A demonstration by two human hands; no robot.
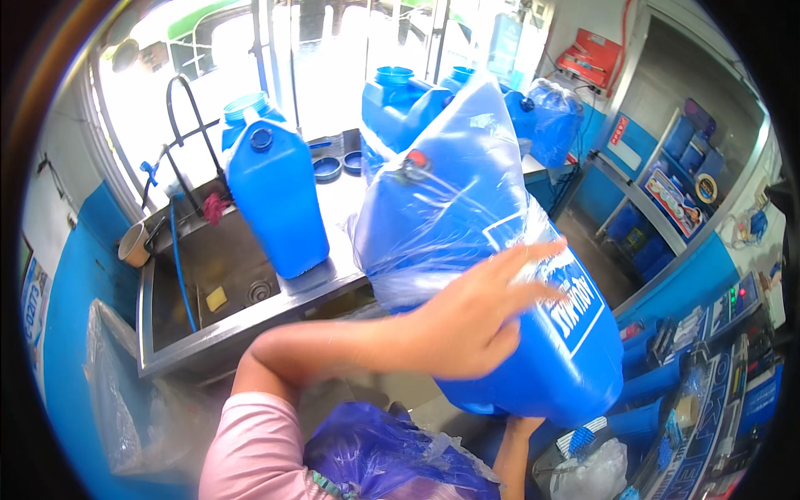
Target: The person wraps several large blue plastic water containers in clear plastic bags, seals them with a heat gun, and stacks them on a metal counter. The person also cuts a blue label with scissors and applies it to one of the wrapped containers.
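A large blue plastic water container [562,369] is tilted in front of me, its base towards me at the lower right. A clear plastic bag [437,231] covers its upper part, with a red tap cap [417,159] showing through. My left hand [481,312] reaches across the container's white-printed side, fingers apart, at the bag's lower edge. Whether it grips the film cannot be seen. Under the container's base is my right hand [525,426], mostly hidden, supporting it.
Another blue container [278,200] stands open-mouthed beside the steel sink [206,340], which holds a yellow sponge [216,299]. More blue containers [400,106] are on the counter behind. A crowded shelf [694,400] flanks me at right. Clear plastic bags [112,394] hang at left.
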